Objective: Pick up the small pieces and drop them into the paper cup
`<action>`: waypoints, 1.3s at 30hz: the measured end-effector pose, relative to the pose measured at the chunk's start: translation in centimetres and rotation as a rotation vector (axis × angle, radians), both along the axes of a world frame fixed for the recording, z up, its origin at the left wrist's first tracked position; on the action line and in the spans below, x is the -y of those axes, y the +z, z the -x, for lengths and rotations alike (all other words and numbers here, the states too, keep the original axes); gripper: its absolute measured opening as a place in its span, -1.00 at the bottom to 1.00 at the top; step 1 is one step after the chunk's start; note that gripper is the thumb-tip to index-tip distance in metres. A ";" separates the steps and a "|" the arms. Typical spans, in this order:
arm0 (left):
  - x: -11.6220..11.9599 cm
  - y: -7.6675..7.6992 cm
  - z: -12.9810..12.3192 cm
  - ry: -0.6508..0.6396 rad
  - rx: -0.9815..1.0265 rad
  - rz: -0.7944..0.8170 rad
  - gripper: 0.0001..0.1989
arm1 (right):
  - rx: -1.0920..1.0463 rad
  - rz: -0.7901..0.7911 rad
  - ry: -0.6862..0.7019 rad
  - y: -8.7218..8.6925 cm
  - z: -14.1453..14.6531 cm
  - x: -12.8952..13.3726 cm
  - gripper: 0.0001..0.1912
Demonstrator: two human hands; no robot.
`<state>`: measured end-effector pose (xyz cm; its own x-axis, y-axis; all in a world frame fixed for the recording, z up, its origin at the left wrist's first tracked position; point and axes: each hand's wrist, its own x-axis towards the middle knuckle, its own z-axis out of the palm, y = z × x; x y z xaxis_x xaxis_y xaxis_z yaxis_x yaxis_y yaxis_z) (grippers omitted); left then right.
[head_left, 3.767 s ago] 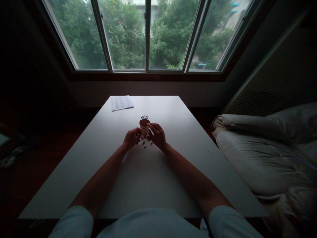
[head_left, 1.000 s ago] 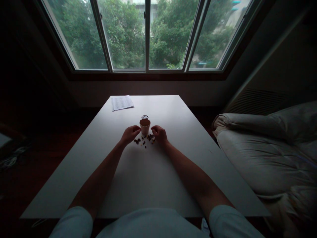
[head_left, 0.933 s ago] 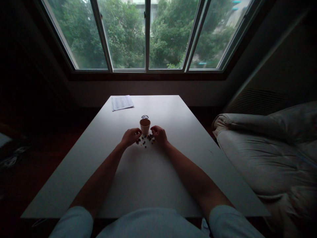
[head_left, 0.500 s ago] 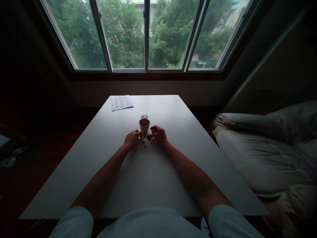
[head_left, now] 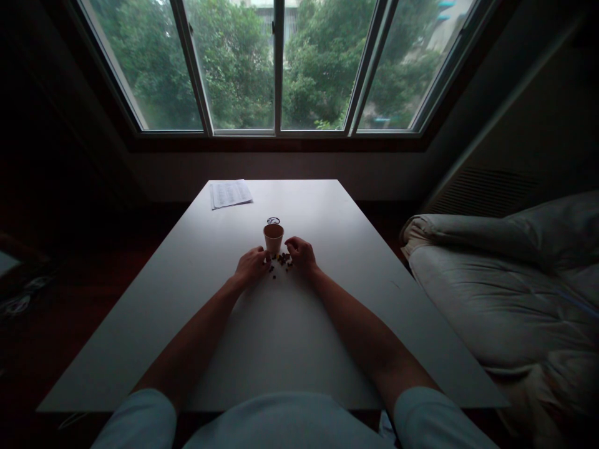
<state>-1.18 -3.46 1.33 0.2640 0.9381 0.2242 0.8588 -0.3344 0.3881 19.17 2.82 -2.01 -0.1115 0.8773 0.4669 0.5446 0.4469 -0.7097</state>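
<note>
My L hand (head_left: 251, 263) is curling narrow by the cup's (head_left: 273, 242) near-left base; my R hand (head_left: 302, 254) is bending narrow, just right. Can't tell if either's pinching anything. Cup's standing upright on table (head_left: 290, 349), small dark bits (head_left: 283, 257) lying nearside, btwn hands. Prob. handling bits; that's calling for light fingertips, w/o bumping cup.

Cannot read the print on the white rectangular paper sheets (head_left: 231, 194), identify the small dark irregular pieces (head_left: 284, 257), or see beneath the curled bare left hand (head_left: 251, 264).
</note>
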 end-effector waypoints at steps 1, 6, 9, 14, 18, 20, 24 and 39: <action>0.0 0.0 -0.1 -0.005 0.006 -0.003 -0.87 | -0.003 0.001 -0.003 0.0 0.0 0.0 -0.76; 0.0 0.0 -0.3 0.016 0.095 -0.039 -0.89 | -0.009 -0.017 0.001 0.0 0.0 0.0 -0.76; -0.1 -0.2 -0.5 0.048 0.163 -0.064 -0.91 | -0.011 -0.019 -0.002 0.0 0.0 0.0 -0.76; -0.1 -0.4 -0.7 0.075 0.248 -0.066 -0.93 | -0.014 -0.009 -0.011 -0.1 -0.1 0.0 -0.77; -0.1 -0.1 -0.7 0.057 0.364 -0.082 -0.92 | -0.015 -0.020 -0.007 -0.1 -0.1 -0.1 -0.78; -0.1 0.0 -0.8 0.050 0.453 -0.089 -0.92 | -0.012 -0.016 -0.013 -0.1 -0.2 -0.1 -0.78; -0.2 -0.1 -0.9 0.060 0.676 -0.025 -0.90 | -0.011 0.001 -0.020 -0.1 -0.2 -0.1 -0.78; -0.7 0.5 -0.8 0.015 1.367 0.349 -0.69 | -0.016 0.014 -0.002 -0.2 -0.1 0.1 -0.78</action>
